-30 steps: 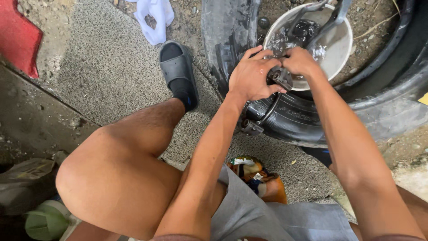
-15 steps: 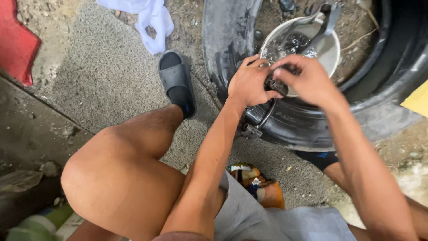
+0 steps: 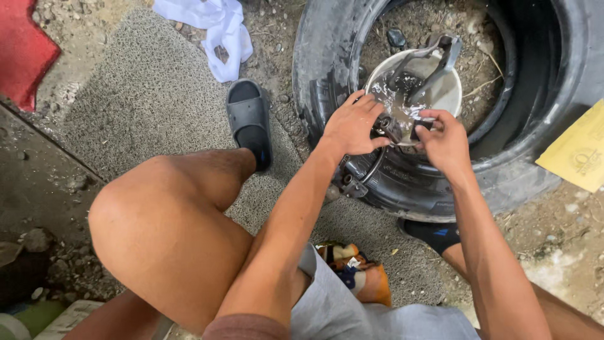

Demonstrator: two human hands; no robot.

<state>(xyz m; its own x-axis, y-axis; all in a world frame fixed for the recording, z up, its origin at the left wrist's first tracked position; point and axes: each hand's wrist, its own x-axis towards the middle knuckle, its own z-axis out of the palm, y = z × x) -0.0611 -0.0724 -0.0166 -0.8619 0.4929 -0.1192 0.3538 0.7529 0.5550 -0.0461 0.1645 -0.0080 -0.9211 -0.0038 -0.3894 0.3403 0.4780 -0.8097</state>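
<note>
I take the black rubber tyre (image 3: 352, 75) lying flat on the gravel as my landmark. Far to its left I see a red mat corner (image 3: 22, 53), and nearer, just left of its upper wall, a crumpled white cloth (image 3: 217, 28). Beside the tyre's left wall sits a black slide sandal (image 3: 250, 123) on a grey woven mat (image 3: 138, 107), with a bare knee rising below it.

Over the tyre's near wall, the left hand (image 3: 352, 126) has its fingers curled tight around a small dark metal part (image 3: 393, 129), clasping its left end. The part sits right at the near rim of a round silver metal basin (image 3: 450, 94) of water, which rests inside the tyre's opening with larger dark metal pieces (image 3: 434, 63) lying in it. The right hand (image 3: 448, 141) pinches the same part from its right end, thumb and fingers closed on it.

To the right of the tyre, a yellow sheet of card (image 3: 579, 154) leans on its outer wall.
</note>
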